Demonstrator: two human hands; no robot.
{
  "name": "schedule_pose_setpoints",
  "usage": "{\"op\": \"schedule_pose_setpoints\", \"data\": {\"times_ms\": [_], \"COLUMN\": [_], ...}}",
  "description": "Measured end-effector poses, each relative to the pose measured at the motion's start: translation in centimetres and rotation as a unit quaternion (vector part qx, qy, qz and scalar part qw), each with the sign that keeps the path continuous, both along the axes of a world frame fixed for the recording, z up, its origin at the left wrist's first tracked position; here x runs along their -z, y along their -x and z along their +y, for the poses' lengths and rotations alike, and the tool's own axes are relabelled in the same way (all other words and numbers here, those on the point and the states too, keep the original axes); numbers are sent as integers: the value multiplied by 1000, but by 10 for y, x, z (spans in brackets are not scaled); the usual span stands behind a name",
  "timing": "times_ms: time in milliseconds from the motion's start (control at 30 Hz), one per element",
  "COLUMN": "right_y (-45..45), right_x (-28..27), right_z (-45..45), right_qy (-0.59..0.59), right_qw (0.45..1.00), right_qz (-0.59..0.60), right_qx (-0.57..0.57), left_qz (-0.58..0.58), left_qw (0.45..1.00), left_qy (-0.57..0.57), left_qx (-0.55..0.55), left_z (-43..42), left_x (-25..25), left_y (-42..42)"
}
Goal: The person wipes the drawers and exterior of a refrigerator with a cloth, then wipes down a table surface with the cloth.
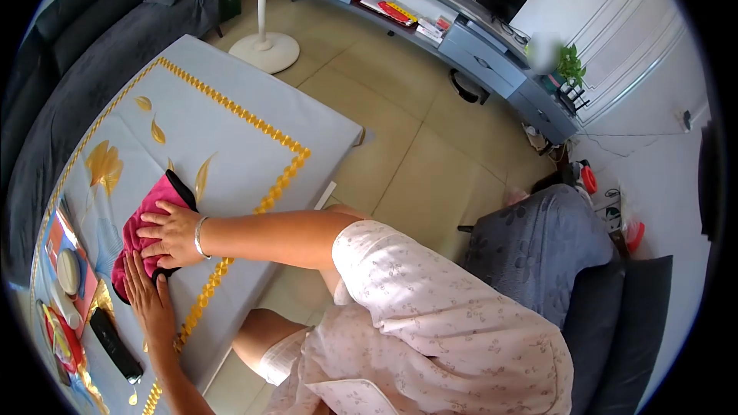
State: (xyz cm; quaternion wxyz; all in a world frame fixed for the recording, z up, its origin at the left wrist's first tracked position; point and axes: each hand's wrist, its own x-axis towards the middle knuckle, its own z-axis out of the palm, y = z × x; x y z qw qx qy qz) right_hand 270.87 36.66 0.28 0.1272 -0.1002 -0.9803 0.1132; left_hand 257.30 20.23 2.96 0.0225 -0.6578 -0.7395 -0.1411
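Note:
A piece of bright pink cloth with black edging (158, 198) lies folded on the table (231, 77), which has a grey-blue cover with gold patterns. Flat on its middle rests my right hand (171, 232), palm down with the fingers apart and a silver bracelet at the wrist. My left hand (152, 307) is stretched out at the cloth's near end, its fingertips touching the fabric close to the right hand's fingers. Neither hand is closed round the cloth. Part of it is hidden under them.
Beside my left hand lie a black oblong object (115, 344), a pale oval item (68, 271) and a red round item (63, 340). A dark sofa (115, 54) stands behind the table. Beyond are a white stand base (264, 52), a TV cabinet (484, 58) and a covered seat (530, 246).

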Motion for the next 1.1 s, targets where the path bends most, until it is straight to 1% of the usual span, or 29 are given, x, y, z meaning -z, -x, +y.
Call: {"op": "schedule_pose_setpoints", "data": {"times_ms": [67, 167, 267, 300, 333, 367, 433, 467, 533, 600, 667, 767, 900, 1100], "right_y": [-2, -8, -16, -20, -26, -35, -53, -61, -69, -70, -59, -20, 26, 34], "right_x": [0, -6, -7, 0, 6, 9, 11, 13, 10, 2, -1, 8, 8, 5], "right_z": [-1, -7, -15, -23, -30, -37, -50, -56, -60, -63, -56, -40, -20, -23], "right_qy": [2, 20, 26, 10, -6, 6, -5, -7, -6, 6, 9, -27, -6, 12], "right_qw": [1000, 1000, 999, 999, 999, 997, 992, 990, 988, 989, 991, 992, 997, 999], "right_qz": [2, -2, -2, 13, 29, 58, 101, 117, 121, 119, 97, 66, 33, 16], "right_qx": [2, -1, -19, -28, -37, -54, -74, -81, -94, -84, -97, -103, -74, -39], "left_qz": [15, 28, 16, 33, 33, 25, 13, 14, 12, 3, 15, 28, 28, 30], "left_qw": [1000, 999, 999, 998, 998, 999, 999, 999, 998, 998, 998, 996, 994, 994], "left_qy": [13, 16, 19, 26, 27, 32, 38, 39, 46, 45, 33, 27, 5, -2], "left_qx": [-19, -16, -30, -36, -39, -34, -28, -33, -41, -49, -47, -82, -104, -109], "left_z": [-5, -19, -34, -40, -46, -55, -70, -77, -85, -82, -76, -60, -37, -38], "left_x": [2, 4, 4, 13, 8, 3, -13, -12, -11, -13, -9, -2, 9, 13], "left_y": [-4, -12, -25, -25, -33, -45, -72, -78, -88, -88, -81, -59, -20, -13]}}
